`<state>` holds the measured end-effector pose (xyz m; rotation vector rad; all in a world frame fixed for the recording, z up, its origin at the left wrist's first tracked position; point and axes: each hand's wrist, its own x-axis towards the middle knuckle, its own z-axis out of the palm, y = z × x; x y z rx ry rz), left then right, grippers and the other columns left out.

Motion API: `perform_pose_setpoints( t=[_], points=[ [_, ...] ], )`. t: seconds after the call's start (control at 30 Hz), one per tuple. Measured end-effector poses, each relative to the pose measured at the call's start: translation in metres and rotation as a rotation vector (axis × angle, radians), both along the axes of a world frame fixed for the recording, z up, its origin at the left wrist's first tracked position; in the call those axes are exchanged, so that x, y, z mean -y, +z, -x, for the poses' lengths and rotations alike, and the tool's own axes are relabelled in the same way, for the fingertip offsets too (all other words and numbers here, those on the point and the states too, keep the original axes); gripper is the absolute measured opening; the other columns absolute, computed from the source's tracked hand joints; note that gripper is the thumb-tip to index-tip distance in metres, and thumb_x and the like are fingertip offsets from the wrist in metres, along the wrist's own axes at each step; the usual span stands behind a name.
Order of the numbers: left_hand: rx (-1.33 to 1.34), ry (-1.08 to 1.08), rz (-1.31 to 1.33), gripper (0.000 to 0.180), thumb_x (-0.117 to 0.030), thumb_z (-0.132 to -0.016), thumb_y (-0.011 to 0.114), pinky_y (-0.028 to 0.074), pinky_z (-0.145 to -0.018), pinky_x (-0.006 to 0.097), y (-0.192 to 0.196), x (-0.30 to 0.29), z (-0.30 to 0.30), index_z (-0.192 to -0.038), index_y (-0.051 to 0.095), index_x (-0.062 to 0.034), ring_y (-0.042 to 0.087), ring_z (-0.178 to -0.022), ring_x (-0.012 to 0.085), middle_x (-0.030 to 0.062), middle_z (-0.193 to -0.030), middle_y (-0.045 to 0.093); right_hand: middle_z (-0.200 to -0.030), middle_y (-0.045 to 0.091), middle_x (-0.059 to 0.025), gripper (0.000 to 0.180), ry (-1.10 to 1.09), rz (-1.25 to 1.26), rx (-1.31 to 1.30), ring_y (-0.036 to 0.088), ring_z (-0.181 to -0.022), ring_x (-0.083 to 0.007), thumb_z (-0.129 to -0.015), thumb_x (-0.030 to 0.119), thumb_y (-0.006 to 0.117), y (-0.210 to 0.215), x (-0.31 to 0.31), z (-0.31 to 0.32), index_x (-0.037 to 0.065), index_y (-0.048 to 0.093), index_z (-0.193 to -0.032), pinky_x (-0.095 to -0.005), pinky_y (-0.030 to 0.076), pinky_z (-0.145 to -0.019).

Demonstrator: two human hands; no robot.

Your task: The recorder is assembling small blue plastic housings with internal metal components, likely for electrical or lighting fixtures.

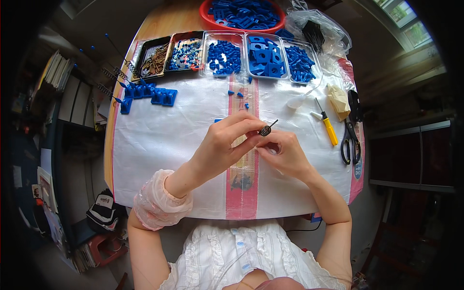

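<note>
Both hands meet mid-surface: left hand [223, 140] and right hand [285, 152] fingers pinch a small coiled spring [265, 130], apparently mid-assembly; blue parts trays [241, 55] sit at twelve o'clock.

The scene was evenly lit by daylight from a window [403, 21] at the upper right. Soft glare was thrown off the white table cover [159, 140]. Edges were bent and darkened by fisheye distortion.

A wooden table [159, 21] fills the middle; a bright window [403, 21] is at 2 o'clock, dark shelves [67, 96] at 9 o'clock.
</note>
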<state>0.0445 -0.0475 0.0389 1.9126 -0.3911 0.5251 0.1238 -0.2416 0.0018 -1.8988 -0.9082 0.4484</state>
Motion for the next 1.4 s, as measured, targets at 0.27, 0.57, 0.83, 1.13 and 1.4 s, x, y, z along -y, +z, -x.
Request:
perform_pose_setpoints(
  t=[0.27,0.57,0.83,1.13,1.4],
  points=[
    [-0.008,-0.005,-0.004,0.025,0.003,-0.082,0.071,0.054,-0.074,0.032,-0.001,0.001,0.000,-0.106,0.066,0.0011,0.067,-0.085,0.0252,0.0110,-0.096,0.065,-0.083,0.059,-0.0114,0.011,0.028,-0.055,0.179,0.061,-0.076,-0.0270,-0.083,0.000,0.066,-0.005,-0.009,-0.003,0.001,0.066,-0.094,-0.0376,0.048,-0.068],
    [-0.026,0.009,0.004,0.022,0.002,-0.083,0.071,0.054,-0.073,0.031,0.002,0.001,0.000,-0.104,0.067,0.0011,0.067,-0.084,0.0233,0.0109,-0.096,0.066,-0.081,0.060,-0.0120,0.007,0.004,-0.043,0.209,0.061,-0.075,-0.0300,-0.082,0.002,0.066,-0.009,-0.007,-0.003,0.002,0.065,-0.089,-0.0391,0.048,-0.067],
    [-0.029,0.011,-0.008,0.022,0.001,-0.083,0.071,0.055,-0.073,0.031,-0.001,-0.001,0.000,-0.104,0.066,0.0018,0.068,-0.083,0.0241,0.0113,-0.096,0.066,-0.076,0.061,-0.0108,0.006,0.025,-0.002,0.193,0.061,-0.066,-0.0253,-0.078,0.003,0.068,-0.006,-0.004,0.006,0.001,0.066,-0.084,-0.0350,0.048,-0.060],
    [-0.030,-0.001,0.010,0.023,0.002,-0.082,0.071,0.054,-0.073,0.031,-0.001,0.000,0.000,-0.105,0.066,0.0015,0.068,-0.084,0.0240,0.0113,-0.096,0.066,-0.074,0.061,-0.0102,0.006,-0.025,-0.028,0.145,0.060,-0.063,-0.0222,-0.078,0.003,0.069,-0.006,-0.004,0.008,0.000,0.067,-0.083,-0.0330,0.048,-0.059],
    [-0.046,0.001,0.012,0.024,0.004,-0.082,0.070,0.054,-0.074,0.031,-0.001,-0.001,0.001,-0.106,0.066,0.0016,0.068,-0.084,0.0241,0.0114,-0.097,0.066,-0.071,0.061,-0.0096,0.006,-0.126,-0.004,0.142,0.059,-0.061,-0.0199,-0.078,0.004,0.070,-0.004,-0.005,0.008,0.000,0.067,-0.082,-0.0320,0.047,-0.058]
  ],
)
